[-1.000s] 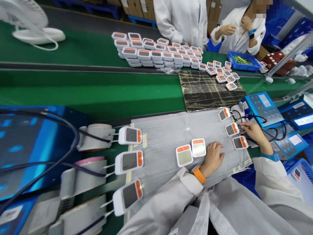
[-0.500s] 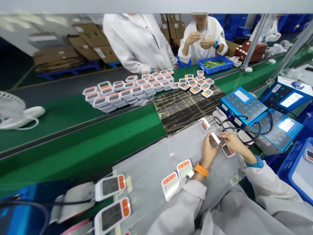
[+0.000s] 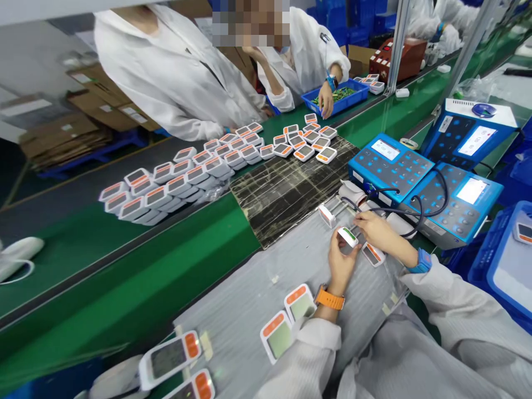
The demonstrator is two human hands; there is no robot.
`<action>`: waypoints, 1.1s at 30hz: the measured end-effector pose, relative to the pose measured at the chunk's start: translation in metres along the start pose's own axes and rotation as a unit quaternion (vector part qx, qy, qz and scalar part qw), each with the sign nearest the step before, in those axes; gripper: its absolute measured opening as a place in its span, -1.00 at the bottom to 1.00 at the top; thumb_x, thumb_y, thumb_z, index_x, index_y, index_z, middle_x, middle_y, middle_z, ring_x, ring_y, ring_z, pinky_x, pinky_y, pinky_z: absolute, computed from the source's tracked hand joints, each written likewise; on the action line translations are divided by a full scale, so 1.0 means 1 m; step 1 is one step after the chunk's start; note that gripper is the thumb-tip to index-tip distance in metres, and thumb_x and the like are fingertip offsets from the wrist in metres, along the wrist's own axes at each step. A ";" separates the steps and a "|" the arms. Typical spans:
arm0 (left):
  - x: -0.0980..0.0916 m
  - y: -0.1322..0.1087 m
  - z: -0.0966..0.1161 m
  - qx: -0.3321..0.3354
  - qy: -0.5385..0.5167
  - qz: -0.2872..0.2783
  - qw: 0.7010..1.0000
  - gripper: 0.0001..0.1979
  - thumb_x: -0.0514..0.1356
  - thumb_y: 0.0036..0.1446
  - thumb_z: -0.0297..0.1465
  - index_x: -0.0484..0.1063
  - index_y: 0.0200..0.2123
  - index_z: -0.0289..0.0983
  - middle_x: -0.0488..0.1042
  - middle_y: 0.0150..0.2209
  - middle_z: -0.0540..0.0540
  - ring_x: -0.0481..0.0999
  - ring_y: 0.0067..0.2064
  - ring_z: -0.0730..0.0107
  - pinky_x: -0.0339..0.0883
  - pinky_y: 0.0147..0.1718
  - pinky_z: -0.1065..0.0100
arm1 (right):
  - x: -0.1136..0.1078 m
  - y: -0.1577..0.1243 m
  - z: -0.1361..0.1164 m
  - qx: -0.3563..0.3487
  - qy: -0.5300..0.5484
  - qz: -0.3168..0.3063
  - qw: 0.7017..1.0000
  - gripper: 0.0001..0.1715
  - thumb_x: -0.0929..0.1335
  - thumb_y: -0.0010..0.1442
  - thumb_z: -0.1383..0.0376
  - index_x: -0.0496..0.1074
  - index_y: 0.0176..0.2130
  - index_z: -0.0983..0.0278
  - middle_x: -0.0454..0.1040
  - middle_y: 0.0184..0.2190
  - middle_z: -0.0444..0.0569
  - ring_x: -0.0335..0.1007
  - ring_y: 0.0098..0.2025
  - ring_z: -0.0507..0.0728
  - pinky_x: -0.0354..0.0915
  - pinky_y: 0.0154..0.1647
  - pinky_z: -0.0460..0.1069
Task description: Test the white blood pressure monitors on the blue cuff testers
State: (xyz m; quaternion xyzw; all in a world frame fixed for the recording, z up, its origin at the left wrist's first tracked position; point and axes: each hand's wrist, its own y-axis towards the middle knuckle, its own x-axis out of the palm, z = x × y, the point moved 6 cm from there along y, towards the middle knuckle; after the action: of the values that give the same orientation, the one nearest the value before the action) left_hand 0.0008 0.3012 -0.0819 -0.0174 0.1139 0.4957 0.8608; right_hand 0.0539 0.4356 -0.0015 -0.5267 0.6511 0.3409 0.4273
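My left hand [image 3: 341, 261] is shut on a small white blood pressure monitor [image 3: 347, 237] with an orange end, tilted up off the grey sheet [image 3: 249, 316]. My right hand [image 3: 376, 230] reaches in from the right, its fingertips close to that monitor's far end. Just below it, another monitor [image 3: 373, 254] lies on the sheet. A third [image 3: 327, 216] lies at the sheet's back edge beyond my hands. Two more, a pale one [image 3: 277, 336] and its neighbour [image 3: 300, 303], lie face up beside my left wrist.
Blue test units [image 3: 390, 163] with dark cables stand to the right. Behind the sheet lie a black taped mat [image 3: 291, 188] and stacked monitors [image 3: 166, 188] on the green belt. A co-worker's hand [image 3: 327, 100] is in a blue tray [image 3: 334, 98].
The view has swung, tilting the scene. Since the earliest frame, both hands have come together, and my left hand has lifted a monitor off the sheet. The co-worker's hand has dropped into the tray.
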 end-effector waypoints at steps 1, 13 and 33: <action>0.001 0.000 0.000 -0.001 0.004 0.000 1.000 -0.21 0.45 -0.09 -0.36 0.29 0.24 -0.22 0.51 0.11 -0.23 0.56 -0.02 0.15 0.44 -0.02 0.15 | -0.002 0.004 -0.001 -0.028 -0.024 -0.009 0.999 -0.66 0.29 0.28 0.49 0.56 -0.04 0.32 0.52 -0.01 0.11 0.35 0.04 0.21 0.27 0.04 0.05; -0.005 0.011 -0.006 -0.007 0.011 0.019 1.000 -0.24 0.42 -0.13 -0.20 0.37 0.17 -0.24 0.57 0.03 -0.24 0.61 -0.09 0.08 0.51 -0.09 0.11 | -0.007 0.022 -0.008 -0.154 -0.115 -0.098 0.976 -0.79 0.34 0.32 0.33 0.59 -0.27 0.33 0.58 -0.19 0.06 0.28 -0.03 0.22 0.15 -0.07 0.08; -0.011 0.018 -0.003 -0.048 0.094 0.027 0.994 -0.18 0.31 -0.19 0.10 0.37 0.12 -0.18 0.55 -0.34 -0.08 0.61 -0.21 -0.05 0.51 -0.18 0.02 | -0.015 0.029 -0.016 -0.173 -0.165 -0.048 0.970 -0.91 0.41 0.21 0.30 0.54 -0.35 0.22 0.61 -0.14 -0.15 0.44 -0.07 0.12 0.24 -0.20 0.05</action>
State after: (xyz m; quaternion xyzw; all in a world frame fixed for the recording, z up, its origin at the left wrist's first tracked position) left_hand -0.0210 0.3004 -0.0810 -0.1019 0.1711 0.5199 0.8307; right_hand 0.0237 0.4337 0.0180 -0.5595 0.4767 0.5095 0.4474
